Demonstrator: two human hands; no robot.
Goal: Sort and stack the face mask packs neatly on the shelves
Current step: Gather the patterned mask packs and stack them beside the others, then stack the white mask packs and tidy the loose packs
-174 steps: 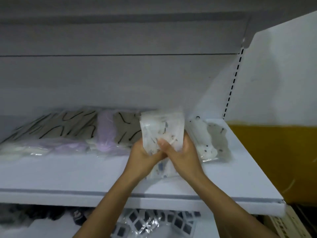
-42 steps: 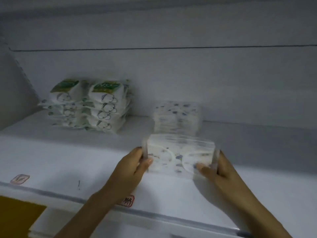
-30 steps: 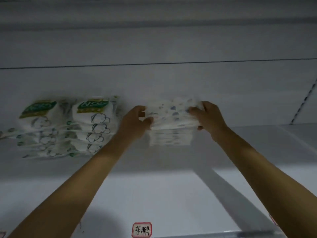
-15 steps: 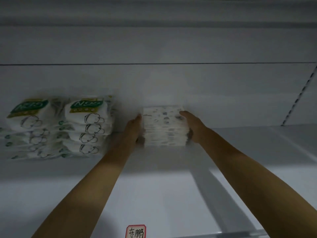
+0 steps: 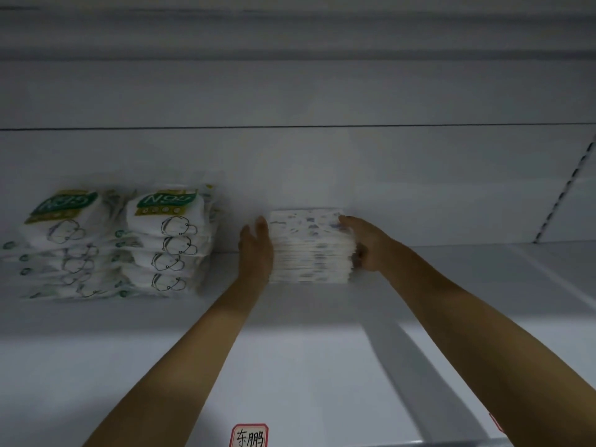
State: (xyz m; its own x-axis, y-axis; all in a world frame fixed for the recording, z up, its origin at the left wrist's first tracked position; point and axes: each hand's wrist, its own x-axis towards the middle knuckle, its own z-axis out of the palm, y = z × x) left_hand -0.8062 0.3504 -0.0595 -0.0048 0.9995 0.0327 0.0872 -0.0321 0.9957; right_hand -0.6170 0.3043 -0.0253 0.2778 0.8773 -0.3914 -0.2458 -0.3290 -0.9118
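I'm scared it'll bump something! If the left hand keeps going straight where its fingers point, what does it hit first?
Probably the white back wall of the shelf; depth is unclear. The left hand lies flat beside the patterned white mask pack stack.

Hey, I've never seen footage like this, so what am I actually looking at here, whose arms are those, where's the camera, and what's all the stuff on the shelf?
There is no machine here. A person wears a wide-angle camera on the head, so you look forward and down along their two bare arms. They reach onto a white shelf.

The left hand lies flat, fingers straight, against the left side of a stack of patterned mask packs standing near the back wall. The right hand touches the stack's right side, with fingertips at its top corner. The hands seem to be squaring up the stack; neither lifts anything.

Further left are two stacks of N95 mask packs with green labels, somewhat blurred. At the shelf's front edge sits a small red-bordered tag with handwritten characters.
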